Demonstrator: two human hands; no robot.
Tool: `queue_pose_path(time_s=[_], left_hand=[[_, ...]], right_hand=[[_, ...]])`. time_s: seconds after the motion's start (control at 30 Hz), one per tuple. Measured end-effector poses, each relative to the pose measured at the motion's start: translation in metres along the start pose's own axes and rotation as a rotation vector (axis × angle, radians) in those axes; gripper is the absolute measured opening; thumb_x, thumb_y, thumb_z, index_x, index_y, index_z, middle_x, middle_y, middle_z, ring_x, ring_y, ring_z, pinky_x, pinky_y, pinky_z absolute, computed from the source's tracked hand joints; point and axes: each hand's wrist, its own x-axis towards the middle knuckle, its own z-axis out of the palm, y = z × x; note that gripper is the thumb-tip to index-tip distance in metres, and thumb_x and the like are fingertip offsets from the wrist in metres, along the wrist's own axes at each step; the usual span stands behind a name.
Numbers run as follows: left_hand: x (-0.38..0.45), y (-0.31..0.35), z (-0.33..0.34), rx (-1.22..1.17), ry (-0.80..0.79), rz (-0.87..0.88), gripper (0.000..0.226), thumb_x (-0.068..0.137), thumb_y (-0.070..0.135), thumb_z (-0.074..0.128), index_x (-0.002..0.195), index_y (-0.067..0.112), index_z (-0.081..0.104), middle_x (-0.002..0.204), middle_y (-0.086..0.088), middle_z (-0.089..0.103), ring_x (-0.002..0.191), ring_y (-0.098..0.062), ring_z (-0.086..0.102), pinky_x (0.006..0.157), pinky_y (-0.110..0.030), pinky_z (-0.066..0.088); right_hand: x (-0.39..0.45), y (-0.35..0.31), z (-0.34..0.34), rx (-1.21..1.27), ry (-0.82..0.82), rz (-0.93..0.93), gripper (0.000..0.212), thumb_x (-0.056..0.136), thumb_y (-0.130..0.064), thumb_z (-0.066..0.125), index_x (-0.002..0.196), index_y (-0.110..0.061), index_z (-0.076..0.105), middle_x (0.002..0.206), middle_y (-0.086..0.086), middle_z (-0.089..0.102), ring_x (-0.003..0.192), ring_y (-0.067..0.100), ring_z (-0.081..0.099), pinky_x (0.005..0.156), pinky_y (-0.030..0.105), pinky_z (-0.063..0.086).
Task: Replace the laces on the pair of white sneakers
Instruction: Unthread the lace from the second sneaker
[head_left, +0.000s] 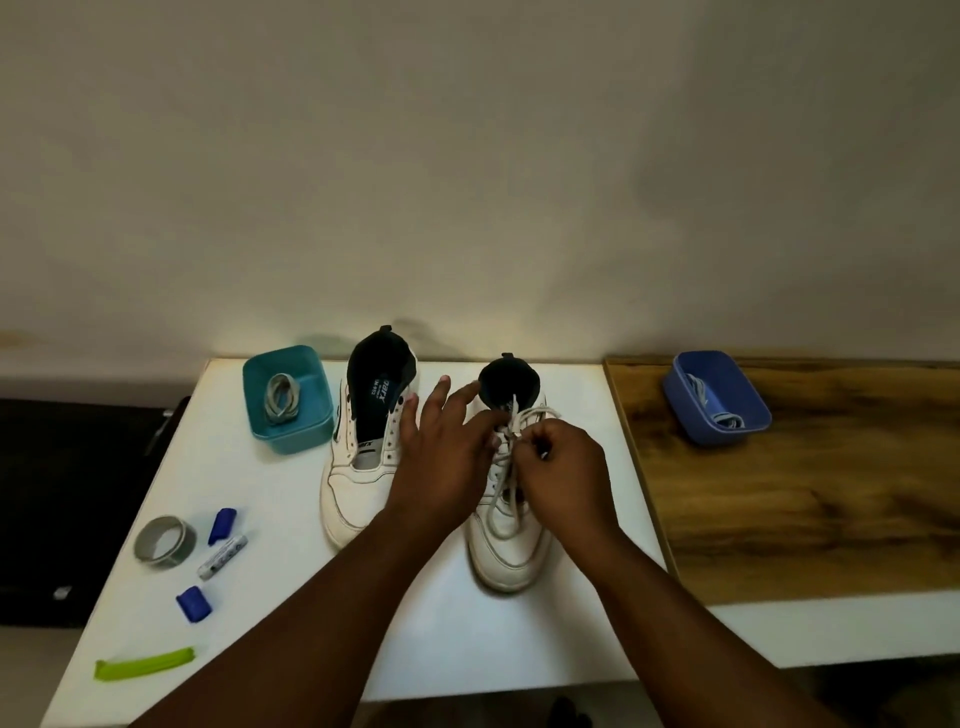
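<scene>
- Your right hand (563, 467) pinches the lace (506, 499) of the right sneaker (511, 551); your left hand (441, 452) is spread, fingers apart.
- The unlaced sneaker (358, 488) sits just left of it; the teal tub (288, 397) and tape roll (165, 540) lie further left.

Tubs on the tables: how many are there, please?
2. The teal tub is on the white table, left of the unlaced sneaker. The blue tub is on the wooden table. Each holds a lace.

We see two white sneakers standing toes toward us: the unlaced sneaker (363, 467) just left of our left hand (447, 457), the laced sneaker (511, 540) beneath both hands, its white lace (501, 512) pinched by our right hand (563, 467).
</scene>
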Motion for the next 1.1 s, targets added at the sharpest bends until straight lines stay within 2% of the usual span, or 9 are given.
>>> queue_pose_path(time_s=[0.1, 0.23, 0.37, 0.53, 0.67, 0.77, 0.87, 1.0, 1.1], left_hand=[[-0.004, 0.001, 0.003, 0.047, -0.010, 0.011, 0.039, 0.095, 0.033, 0.056, 0.134, 0.035, 0.059, 0.152, -0.009, 0.049, 0.150, -0.038, 0.030, 0.120, -0.065, 0.017], [-0.007, -0.004, 0.004, 0.039, 0.002, -0.001, 0.038, 0.097, 0.036, 0.057, 0.135, 0.038, 0.056, 0.153, -0.012, 0.047, 0.149, -0.040, 0.029, 0.121, -0.064, 0.014], [-0.008, -0.003, 0.001, -0.021, -0.019, 0.016, 0.041, 0.096, 0.052, 0.045, 0.132, 0.040, 0.059, 0.156, -0.007, 0.043, 0.152, -0.036, 0.023, 0.122, -0.063, 0.009], [-0.007, 0.007, 0.003, -0.172, -0.039, 0.034, 0.036, 0.092, 0.049, 0.058, 0.125, 0.035, 0.062, 0.154, -0.002, 0.044, 0.153, -0.031, 0.019, 0.123, -0.058, 0.008], [-0.002, 0.012, 0.000, -0.347, 0.007, -0.095, 0.018, 0.091, 0.045, 0.062, 0.101, 0.032, 0.067, 0.124, 0.004, 0.057, 0.138, -0.029, 0.040, 0.114, -0.058, 0.027], [0.002, 0.016, -0.017, -0.637, 0.036, -0.209, 0.028, 0.089, 0.050, 0.054, 0.093, 0.025, 0.065, 0.102, 0.006, 0.062, 0.108, -0.017, 0.056, 0.097, -0.044, 0.045], [0.002, 0.020, -0.042, -1.025, 0.033, -0.291, 0.026, 0.092, 0.031, 0.054, 0.093, 0.007, 0.064, 0.094, -0.006, 0.070, 0.093, -0.020, 0.065, 0.083, -0.031, 0.050], [-0.008, 0.011, -0.066, -1.147, 0.033, -0.181, 0.022, 0.089, 0.008, 0.044, 0.083, -0.006, 0.060, 0.078, -0.012, 0.068, 0.078, -0.021, 0.067, 0.075, -0.025, 0.052], [-0.015, 0.002, -0.066, -1.224, -0.046, -0.178, 0.030, 0.081, 0.004, 0.036, 0.098, 0.002, 0.061, 0.077, -0.014, 0.065, 0.075, -0.021, 0.063, 0.075, -0.035, 0.053]], right_hand=[[-0.005, -0.009, -0.016, 0.021, -0.068, 0.001, 0.018, 0.090, -0.025, 0.063, 0.072, -0.022, 0.062, 0.067, -0.006, 0.062, 0.063, 0.008, 0.058, 0.061, 0.033, 0.049], [-0.011, -0.033, -0.052, 0.556, -0.004, 0.028, 0.022, 0.092, -0.019, 0.053, 0.076, -0.005, 0.056, 0.069, 0.003, 0.053, 0.064, 0.012, 0.048, 0.059, 0.030, 0.041], [-0.014, -0.055, -0.086, 0.946, 0.178, -0.100, 0.019, 0.090, -0.012, 0.049, 0.076, -0.018, 0.060, 0.072, 0.002, 0.060, 0.072, 0.017, 0.054, 0.068, 0.029, 0.047], [-0.025, -0.069, -0.099, 1.057, 0.149, -0.344, 0.039, 0.091, -0.003, 0.043, 0.075, -0.029, 0.068, 0.074, -0.003, 0.063, 0.074, 0.017, 0.058, 0.075, 0.034, 0.049], [-0.026, -0.058, -0.091, 0.964, 0.253, -0.289, 0.027, 0.096, -0.007, 0.045, 0.080, -0.021, 0.062, 0.070, -0.002, 0.063, 0.071, 0.017, 0.060, 0.073, 0.039, 0.050], [-0.011, -0.027, -0.079, 0.766, 0.336, 0.110, 0.029, 0.099, -0.019, 0.049, 0.073, -0.023, 0.062, 0.067, -0.002, 0.063, 0.072, 0.018, 0.060, 0.077, 0.043, 0.049], [-0.005, -0.010, -0.071, 0.484, -0.069, 0.440, 0.034, 0.100, -0.028, 0.054, 0.073, -0.011, 0.066, 0.061, 0.002, 0.067, 0.068, 0.023, 0.062, 0.077, 0.042, 0.048], [-0.026, -0.018, -0.058, 0.119, -0.776, 0.128, 0.040, 0.102, -0.040, 0.060, 0.083, -0.009, 0.076, 0.081, 0.006, 0.077, 0.069, 0.013, 0.068, 0.064, 0.028, 0.051], [-0.018, -0.011, -0.036, 0.041, -0.423, 0.062, 0.038, 0.096, -0.043, 0.067, 0.071, -0.014, 0.068, 0.068, 0.004, 0.069, 0.063, 0.015, 0.065, 0.063, 0.036, 0.052]])
